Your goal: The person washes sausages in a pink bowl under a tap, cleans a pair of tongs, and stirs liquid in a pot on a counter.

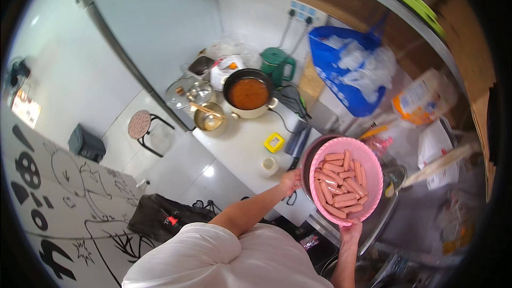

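Observation:
A pink plastic basket [379,192] full of sausages [340,182] is tilted over a sink at the right. My right hand [351,230] grips its near rim, thumb on the edge. Behind and partly under the basket shows a metal basin [307,164], mostly hidden. My left hand [291,183] holds the basin's left edge, its fingertips partly out of sight. Just left of that hand, an open white jar [269,167] stands on the white table [240,148].
An electric pot [249,94] of reddish-brown liquid stands on the table, near a smaller pot [210,118] with chopsticks, a green kettle [276,64] and a yellow box [274,143]. A blue bag [340,72] sits behind the sink [376,234]. A stool [141,125] is on the floor.

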`<state>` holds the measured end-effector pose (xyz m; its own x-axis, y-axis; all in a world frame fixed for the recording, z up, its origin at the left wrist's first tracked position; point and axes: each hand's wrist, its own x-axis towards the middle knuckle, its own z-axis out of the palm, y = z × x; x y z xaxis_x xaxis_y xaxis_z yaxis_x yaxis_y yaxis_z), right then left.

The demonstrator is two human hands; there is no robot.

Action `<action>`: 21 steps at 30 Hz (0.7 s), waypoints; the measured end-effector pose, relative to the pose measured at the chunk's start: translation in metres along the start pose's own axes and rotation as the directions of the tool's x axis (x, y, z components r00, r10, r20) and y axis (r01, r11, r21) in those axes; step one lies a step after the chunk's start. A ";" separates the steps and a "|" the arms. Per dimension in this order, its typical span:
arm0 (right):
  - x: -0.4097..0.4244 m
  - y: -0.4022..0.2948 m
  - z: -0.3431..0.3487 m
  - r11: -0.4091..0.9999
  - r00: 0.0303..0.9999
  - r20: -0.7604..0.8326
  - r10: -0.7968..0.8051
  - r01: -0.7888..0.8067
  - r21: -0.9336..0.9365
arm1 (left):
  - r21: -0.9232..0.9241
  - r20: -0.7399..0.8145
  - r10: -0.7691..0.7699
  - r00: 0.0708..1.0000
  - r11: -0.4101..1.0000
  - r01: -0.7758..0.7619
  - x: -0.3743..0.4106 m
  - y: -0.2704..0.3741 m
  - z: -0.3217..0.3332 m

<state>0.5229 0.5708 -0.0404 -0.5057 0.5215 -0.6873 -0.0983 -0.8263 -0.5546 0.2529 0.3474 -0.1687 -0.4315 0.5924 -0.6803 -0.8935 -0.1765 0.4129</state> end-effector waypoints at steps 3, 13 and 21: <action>0.064 0.019 -0.001 0.987 0.997 0.022 0.071 -0.067 -0.148 | -0.063 -0.035 0.035 0.999 0.997 -0.037 0.003 -0.013 -0.001; 0.007 -0.035 0.066 0.449 0.942 -0.274 0.195 -0.334 -0.828 | 0.133 -0.117 0.168 0.979 0.979 -0.152 -0.052 0.018 0.015; 0.016 -0.001 0.064 0.867 0.941 -0.108 0.320 -0.337 -0.367 | 0.286 -0.160 0.334 0.929 0.916 -0.280 -0.037 0.010 0.009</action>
<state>0.4605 0.5660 -0.0208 -0.4146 0.2498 -0.8750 0.3991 -0.8142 -0.4215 0.2605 0.3311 -0.1340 -0.7190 0.3660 -0.5909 -0.6624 -0.1033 0.7420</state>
